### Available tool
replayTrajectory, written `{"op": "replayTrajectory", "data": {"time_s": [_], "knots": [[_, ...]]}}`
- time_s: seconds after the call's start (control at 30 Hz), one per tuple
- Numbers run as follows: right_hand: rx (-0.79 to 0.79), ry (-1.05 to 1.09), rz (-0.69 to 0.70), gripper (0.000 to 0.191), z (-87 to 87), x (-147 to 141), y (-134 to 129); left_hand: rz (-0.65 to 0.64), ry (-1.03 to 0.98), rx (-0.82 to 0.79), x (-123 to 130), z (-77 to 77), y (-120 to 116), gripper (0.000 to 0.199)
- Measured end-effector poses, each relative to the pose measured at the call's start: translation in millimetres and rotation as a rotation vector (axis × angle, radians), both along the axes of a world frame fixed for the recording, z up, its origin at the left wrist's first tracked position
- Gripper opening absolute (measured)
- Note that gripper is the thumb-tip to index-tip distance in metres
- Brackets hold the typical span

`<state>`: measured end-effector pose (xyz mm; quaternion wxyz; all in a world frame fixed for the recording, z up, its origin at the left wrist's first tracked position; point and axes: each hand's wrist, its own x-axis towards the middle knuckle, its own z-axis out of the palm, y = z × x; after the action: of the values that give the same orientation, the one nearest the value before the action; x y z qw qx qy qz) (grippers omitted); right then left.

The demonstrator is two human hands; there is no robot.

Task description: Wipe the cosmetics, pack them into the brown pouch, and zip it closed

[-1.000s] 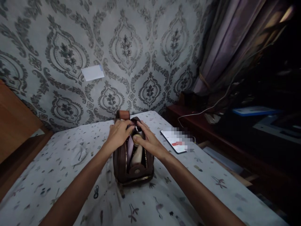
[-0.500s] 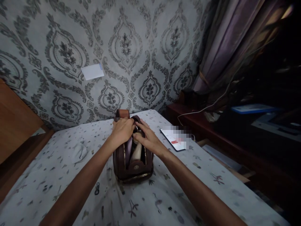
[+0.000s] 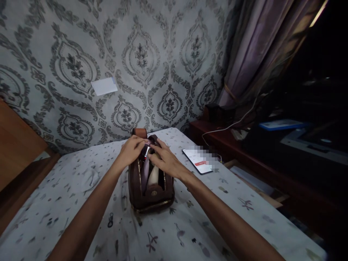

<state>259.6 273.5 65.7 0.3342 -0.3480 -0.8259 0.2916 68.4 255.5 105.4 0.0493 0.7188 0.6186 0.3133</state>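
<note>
A brown leather bag [image 3: 152,201] stands unzipped on the patterned sheet, its gold zipper teeth spread apart. At the far end of its opening is a small shiny tube [image 3: 146,151] with a silvery part and a dark red part. My left hand [image 3: 132,150] is bent over the bag's left edge, its fingertips closed on the tube. Over the right edge lies my right hand [image 3: 167,159], fingers stretched, with thumb and index tip close to the tube. Inside the bag, a cream-coloured tube [image 3: 153,176] and a pale lilac item [image 3: 145,174] show; deeper contents are hidden.
A phone [image 3: 197,161] with a lit screen lies right of the bag. To the left is a crumpled pale cloth [image 3: 90,178]. Patterned wallpaper [image 3: 141,58] rises behind the bed. A dark red ledge [image 3: 195,127] with a white cable [image 3: 228,127] runs along the right.
The shiny tube has come into sight between my hands at the bag's opening. My left hand has shifted slightly left, away from the right one. The view has turned a little.
</note>
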Motion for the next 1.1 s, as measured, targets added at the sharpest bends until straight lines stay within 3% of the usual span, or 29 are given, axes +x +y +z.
{"op": "replayTrajectory", "data": {"time_s": [0.1, 0.2, 0.4, 0.7, 0.93, 1.1], "knots": [[0.031, -0.015, -0.013, 0.055, 4.5, -0.6, -3.4, 0.084, -0.360, 0.113, -19.8, -8.5, 13.2, 0.038], [0.012, -0.053, -0.040, 0.055, 9.8, -2.7, -7.7, 0.209, -0.564, 0.050, -27.4, -22.5, 25.3, 0.041], [0.013, -0.092, -0.106, 0.053, 15.1, -9.2, -14.7, 0.227, -0.575, -0.020, -23.2, -46.4, 34.9, 0.044], [0.039, -0.058, -0.105, 0.051, 8.9, -9.0, -11.9, 0.242, -0.577, -0.068, -45.2, -41.5, 39.8, 0.042], [0.035, -0.008, -0.064, 0.051, 5.2, -17.6, -13.3, 0.226, -0.530, -0.067, -33.8, -44.6, 50.9, 0.042], [0.030, -0.019, -0.049, 0.052, 4.6, -20.4, -14.8, 0.229, -0.581, -0.062, -39.8, -43.3, 54.2, 0.032]]}}
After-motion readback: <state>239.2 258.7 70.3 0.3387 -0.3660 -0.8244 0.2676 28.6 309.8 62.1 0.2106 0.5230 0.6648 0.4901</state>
